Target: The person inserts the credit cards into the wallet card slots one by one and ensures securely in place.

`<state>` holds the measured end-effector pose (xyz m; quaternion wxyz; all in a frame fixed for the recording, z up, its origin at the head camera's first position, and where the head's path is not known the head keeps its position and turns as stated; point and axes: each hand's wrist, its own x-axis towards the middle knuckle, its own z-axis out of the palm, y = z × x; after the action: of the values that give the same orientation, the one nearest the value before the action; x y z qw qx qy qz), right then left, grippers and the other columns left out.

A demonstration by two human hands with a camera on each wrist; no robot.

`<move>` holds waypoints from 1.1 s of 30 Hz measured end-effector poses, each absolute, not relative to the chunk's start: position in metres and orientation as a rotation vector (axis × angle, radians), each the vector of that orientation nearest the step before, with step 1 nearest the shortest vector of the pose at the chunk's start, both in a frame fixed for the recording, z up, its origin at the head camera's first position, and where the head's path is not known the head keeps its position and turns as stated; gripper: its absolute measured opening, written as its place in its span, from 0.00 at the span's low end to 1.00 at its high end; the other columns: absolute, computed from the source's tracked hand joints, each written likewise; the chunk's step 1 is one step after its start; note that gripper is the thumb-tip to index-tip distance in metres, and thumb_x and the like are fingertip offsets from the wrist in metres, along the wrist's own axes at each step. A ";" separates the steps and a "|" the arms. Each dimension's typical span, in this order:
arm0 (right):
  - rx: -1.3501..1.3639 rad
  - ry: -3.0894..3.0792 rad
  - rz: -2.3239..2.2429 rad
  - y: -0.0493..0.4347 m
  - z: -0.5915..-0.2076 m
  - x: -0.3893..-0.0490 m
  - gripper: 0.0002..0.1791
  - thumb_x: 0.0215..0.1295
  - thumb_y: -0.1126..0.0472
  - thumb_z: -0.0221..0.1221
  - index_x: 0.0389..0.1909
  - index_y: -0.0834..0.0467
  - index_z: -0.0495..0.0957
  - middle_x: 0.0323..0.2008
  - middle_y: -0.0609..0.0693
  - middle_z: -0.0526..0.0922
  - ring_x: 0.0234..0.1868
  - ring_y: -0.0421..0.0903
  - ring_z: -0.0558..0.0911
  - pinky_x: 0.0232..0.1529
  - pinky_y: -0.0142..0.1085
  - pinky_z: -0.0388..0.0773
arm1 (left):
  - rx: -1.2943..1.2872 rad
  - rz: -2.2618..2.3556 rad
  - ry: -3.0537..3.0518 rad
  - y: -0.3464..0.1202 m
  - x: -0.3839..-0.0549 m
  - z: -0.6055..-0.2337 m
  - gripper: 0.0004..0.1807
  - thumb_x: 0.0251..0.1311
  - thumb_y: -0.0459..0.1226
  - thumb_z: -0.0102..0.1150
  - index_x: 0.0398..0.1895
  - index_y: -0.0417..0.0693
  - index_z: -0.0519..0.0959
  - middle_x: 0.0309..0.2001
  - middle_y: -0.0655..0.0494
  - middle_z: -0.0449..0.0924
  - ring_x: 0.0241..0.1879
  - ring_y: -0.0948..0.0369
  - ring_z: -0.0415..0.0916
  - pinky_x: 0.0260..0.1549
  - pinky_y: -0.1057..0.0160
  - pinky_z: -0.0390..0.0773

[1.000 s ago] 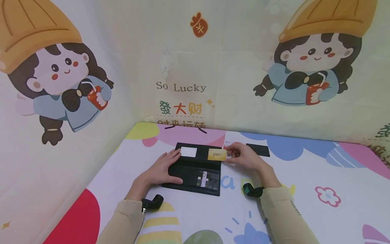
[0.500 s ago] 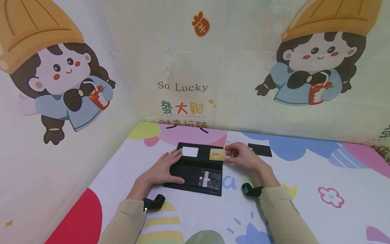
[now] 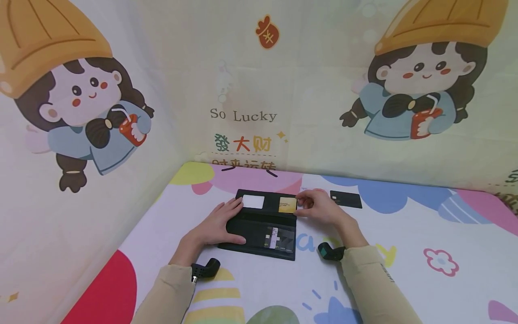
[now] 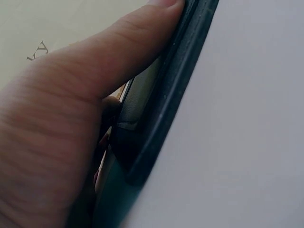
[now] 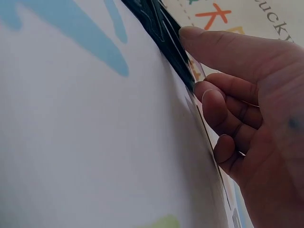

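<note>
An open black wallet (image 3: 251,218) lies on the table in the head view. My left hand (image 3: 214,226) rests on its left side with fingers and thumb spread; in the left wrist view the thumb (image 4: 128,42) lies along the wallet's edge. A gold card (image 3: 287,205) sits mostly in the upper right part of the wallet. My right hand (image 3: 321,208) holds the card's right end between thumb and fingertips at the wallet's right edge. The right wrist view shows its fingers curled beside the wallet (image 5: 166,42); the card is not clear there.
A white card (image 3: 253,201) shows in the wallet's upper left, and a dark card (image 3: 285,238) in its lower right. Behind my right hand lie a black card (image 3: 346,199) and a pale card, mostly hidden. A patterned cloth wall (image 3: 315,112) rises behind the table.
The gold card has slid left into the wallet, with less of it sticking out. My right hand has moved slightly left with it. My left hand stays on the wallet.
</note>
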<state>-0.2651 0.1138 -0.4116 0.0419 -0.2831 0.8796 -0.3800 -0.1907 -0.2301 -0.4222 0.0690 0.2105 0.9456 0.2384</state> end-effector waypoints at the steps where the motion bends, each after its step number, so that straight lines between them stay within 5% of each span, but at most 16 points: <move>1: -0.868 2.697 -1.159 0.113 -0.412 -0.265 0.24 0.54 0.60 0.76 0.50 0.65 0.82 0.35 0.49 0.80 0.35 0.46 0.75 0.38 0.37 0.76 | 0.631 0.721 2.846 -0.230 -0.191 -0.422 0.63 0.44 0.66 0.71 0.79 0.44 0.56 0.81 0.53 0.47 0.79 0.53 0.37 0.76 0.48 0.36; 33: -0.875 2.684 -1.187 0.094 -0.411 -0.264 0.22 0.56 0.60 0.75 0.49 0.65 0.81 0.35 0.50 0.77 0.36 0.47 0.74 0.39 0.39 0.75 | 0.641 0.734 2.848 -0.230 -0.188 -0.421 0.62 0.46 0.64 0.72 0.79 0.42 0.56 0.80 0.51 0.48 0.79 0.52 0.39 0.76 0.48 0.37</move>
<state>-0.2643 0.0941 -0.4112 0.0397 -0.2854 0.8758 -0.3872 -0.1882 -0.2297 -0.4207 0.0656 0.2125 0.9441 0.2432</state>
